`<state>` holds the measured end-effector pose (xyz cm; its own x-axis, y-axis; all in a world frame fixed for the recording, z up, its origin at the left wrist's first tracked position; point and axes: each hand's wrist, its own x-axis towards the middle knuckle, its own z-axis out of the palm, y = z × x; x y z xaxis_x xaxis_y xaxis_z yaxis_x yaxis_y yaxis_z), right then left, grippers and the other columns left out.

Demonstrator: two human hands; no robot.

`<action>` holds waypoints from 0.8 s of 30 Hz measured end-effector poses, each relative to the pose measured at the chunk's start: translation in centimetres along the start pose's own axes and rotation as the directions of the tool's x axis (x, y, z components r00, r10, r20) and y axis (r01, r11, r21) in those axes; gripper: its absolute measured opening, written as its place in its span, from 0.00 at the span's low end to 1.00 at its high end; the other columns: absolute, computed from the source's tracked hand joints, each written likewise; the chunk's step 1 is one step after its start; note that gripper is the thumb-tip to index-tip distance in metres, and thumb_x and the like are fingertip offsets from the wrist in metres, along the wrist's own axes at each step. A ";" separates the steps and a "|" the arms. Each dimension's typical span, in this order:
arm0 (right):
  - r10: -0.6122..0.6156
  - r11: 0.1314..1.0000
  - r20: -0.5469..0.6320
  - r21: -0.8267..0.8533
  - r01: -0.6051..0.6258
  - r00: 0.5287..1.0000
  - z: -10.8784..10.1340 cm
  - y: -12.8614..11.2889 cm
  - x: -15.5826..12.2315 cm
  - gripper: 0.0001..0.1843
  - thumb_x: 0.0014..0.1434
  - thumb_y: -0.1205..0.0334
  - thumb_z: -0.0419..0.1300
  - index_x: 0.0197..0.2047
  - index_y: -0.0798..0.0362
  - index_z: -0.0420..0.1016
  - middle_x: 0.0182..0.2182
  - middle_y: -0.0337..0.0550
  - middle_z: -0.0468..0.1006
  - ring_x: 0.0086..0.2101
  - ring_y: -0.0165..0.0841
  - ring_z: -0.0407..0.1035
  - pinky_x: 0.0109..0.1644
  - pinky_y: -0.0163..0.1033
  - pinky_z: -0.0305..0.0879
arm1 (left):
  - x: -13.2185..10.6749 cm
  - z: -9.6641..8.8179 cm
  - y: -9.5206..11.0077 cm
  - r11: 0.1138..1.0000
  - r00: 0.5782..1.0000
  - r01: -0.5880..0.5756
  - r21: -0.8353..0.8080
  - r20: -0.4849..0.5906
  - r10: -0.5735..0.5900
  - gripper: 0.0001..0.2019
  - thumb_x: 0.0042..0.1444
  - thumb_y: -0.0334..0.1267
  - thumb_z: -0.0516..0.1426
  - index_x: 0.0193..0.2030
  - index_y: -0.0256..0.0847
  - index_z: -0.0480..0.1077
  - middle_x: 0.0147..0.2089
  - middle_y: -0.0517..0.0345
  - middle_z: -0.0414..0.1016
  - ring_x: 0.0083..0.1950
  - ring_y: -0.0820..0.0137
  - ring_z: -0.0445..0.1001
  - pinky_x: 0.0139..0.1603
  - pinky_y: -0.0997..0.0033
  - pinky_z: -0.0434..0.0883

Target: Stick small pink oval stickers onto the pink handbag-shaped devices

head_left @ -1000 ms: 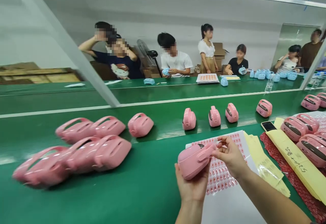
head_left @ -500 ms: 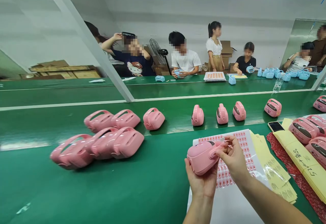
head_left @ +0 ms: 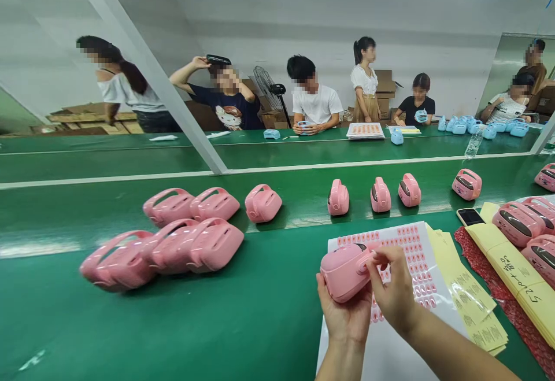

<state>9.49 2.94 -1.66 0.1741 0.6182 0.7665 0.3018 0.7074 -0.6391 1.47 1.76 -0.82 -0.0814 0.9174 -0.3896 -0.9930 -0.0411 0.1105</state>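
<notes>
My left hand [head_left: 343,315] cups a pink plastic toy case [head_left: 344,271] from below, above a white sheet of small pink stickers [head_left: 411,254]. My right hand [head_left: 392,288] is closed in a pinch against the case's right end, by its handle; whether a sticker is in the fingertips I cannot make out. Both hands hover over the near green table [head_left: 243,323].
Several pink cases [head_left: 191,242] lie grouped at left, more [head_left: 380,195] stand in a row on the green belt. Yellow paper strips [head_left: 468,288], a phone [head_left: 469,216] and more pink cases [head_left: 518,223] lie at right. People sit and stand across the line with blue cases [head_left: 472,125].
The view shifted right, then steadied. My hands lowered slightly and the case turned more end-on; my right fingers moved along its end. A person has walked into view at far left.
</notes>
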 end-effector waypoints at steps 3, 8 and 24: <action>-0.143 0.981 0.082 -0.123 0.152 0.986 -0.8 1.3 0.3 0.18 0.59 0.71 0.51 0.52 0.48 0.60 0.39 0.46 0.72 0.42 0.36 0.69 0.45 0.46 0.69 | -0.2 0.4 0.0 1.000 0.999 -0.003 0.008 -0.052 0.003 0.19 0.59 0.45 0.45 0.44 0.35 0.70 0.33 0.45 0.79 0.32 0.62 0.78 0.33 0.65 0.76; 0.270 0.963 0.260 -0.051 -0.266 0.927 -0.7 1.6 0.3 0.31 0.57 0.59 0.57 0.61 0.51 0.50 0.54 0.54 0.64 0.55 0.42 0.61 0.56 0.53 0.61 | -0.2 0.2 -0.3 0.999 0.999 -0.002 0.036 -0.045 0.004 0.19 0.58 0.45 0.46 0.47 0.35 0.69 0.35 0.44 0.79 0.35 0.60 0.79 0.33 0.64 0.76; 0.324 0.938 0.422 -0.264 -0.227 0.847 1.2 13.4 3.0 0.30 0.45 0.81 0.50 0.52 0.53 0.65 0.39 0.47 0.69 0.39 0.40 0.68 0.49 0.56 0.63 | 0.2 -6.1 5.6 0.903 0.919 -0.366 0.227 0.241 0.312 0.20 0.53 0.46 0.55 0.55 0.57 0.65 0.42 0.63 0.80 0.39 0.63 0.78 0.37 0.63 0.76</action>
<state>12.92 14.73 -7.98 -0.1504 0.8970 0.4155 0.4905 0.4327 -0.7564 -4.62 -0.65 -5.86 -0.3640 0.9256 -0.1035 -0.8471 -0.2828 0.4499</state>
